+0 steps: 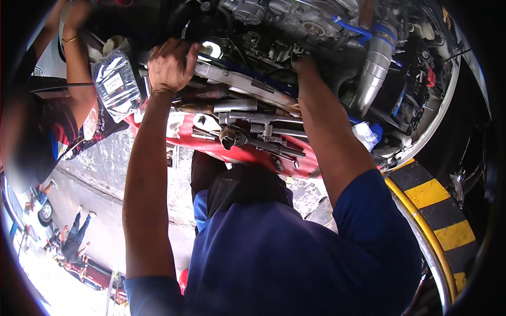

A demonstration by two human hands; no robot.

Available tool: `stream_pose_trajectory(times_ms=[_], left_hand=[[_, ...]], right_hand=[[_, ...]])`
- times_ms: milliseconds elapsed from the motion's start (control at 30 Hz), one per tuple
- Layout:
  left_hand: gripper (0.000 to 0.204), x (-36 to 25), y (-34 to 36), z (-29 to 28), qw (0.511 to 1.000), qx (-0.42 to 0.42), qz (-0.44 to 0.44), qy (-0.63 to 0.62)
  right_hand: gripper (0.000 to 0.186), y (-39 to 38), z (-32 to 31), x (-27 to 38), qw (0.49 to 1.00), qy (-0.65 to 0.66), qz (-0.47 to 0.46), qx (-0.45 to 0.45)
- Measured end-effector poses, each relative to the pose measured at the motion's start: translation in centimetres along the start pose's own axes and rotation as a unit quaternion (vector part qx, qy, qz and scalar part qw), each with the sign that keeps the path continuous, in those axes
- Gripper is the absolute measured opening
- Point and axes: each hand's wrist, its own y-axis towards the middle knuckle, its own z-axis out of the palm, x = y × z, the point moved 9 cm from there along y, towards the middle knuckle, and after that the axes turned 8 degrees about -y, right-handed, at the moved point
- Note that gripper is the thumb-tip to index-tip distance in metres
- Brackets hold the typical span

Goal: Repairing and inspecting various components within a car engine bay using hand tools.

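My left hand (pixel 171 66) rests on the front edge of a car's engine bay, fingers laid forward over the edge and thumb apart, holding nothing I can see. My right arm reaches down among the engine parts. Only the back of my right hand (pixel 304 63) shows there; its fingers are hidden in the dark gap. Between my arms runs a pale crossbar (pixel 237 80). Below it, several metal hand tools and sockets (pixel 263 118) lie in a heap on the red front bumper (pixel 203 139). One short, wide socket-like piece (pixel 230 138) has its hollow end facing me.
The engine (pixel 311 23) fills the far side. A silver pipe (pixel 371 73) with a blue clamp stands right of my right arm. A plastic-wrapped package (pixel 117 84) lies left of my left hand. A co-worker's arm (pixel 78 58) reaches in beyond it. Yellow-black stripes (pixel 429 194) mark the right.
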Motion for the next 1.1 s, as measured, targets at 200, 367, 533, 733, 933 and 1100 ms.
stream_pose_trajectory(times_ms=[200, 367, 533, 733, 933, 1100], left_hand=[[0.037, 0.1, -0.8, -0.3, 1.0, -0.005, -0.006, -0.003], [0.04, 0.3, -0.9, 0.0, 1.0, -0.015, 0.007, 0.002], [0.031, 0.0, -0.7, 0.3, 1.0, -0.008, 0.016, -0.005], [0.04, 1.4, -1.9, -0.8, 0.999, -0.023, 0.005, 0.025], [0.032, -0.6, -0.7, 0.0, 1.0, 0.01, 0.02, 0.015], [0.034, -0.3, -1.0, -0.4, 0.999, 0.019, 0.02, 0.02]], right_hand=[[0.039, -1.2, 0.2, 0.6, 0.953, -0.303, -0.017, 0.006], [0.036, -1.7, 0.0, -0.7, 0.997, 0.004, 0.057, -0.055], [0.033, 0.4, 0.3, 0.8, 0.997, 0.006, 0.072, -0.038], [0.034, 0.5, 0.9, -4.9, 0.992, 0.034, 0.114, -0.049], [0.035, 3.7, 4.0, -2.1, 0.982, 0.134, 0.122, -0.047], [0.035, 2.9, 4.1, -3.9, 0.962, 0.221, 0.151, -0.047]])
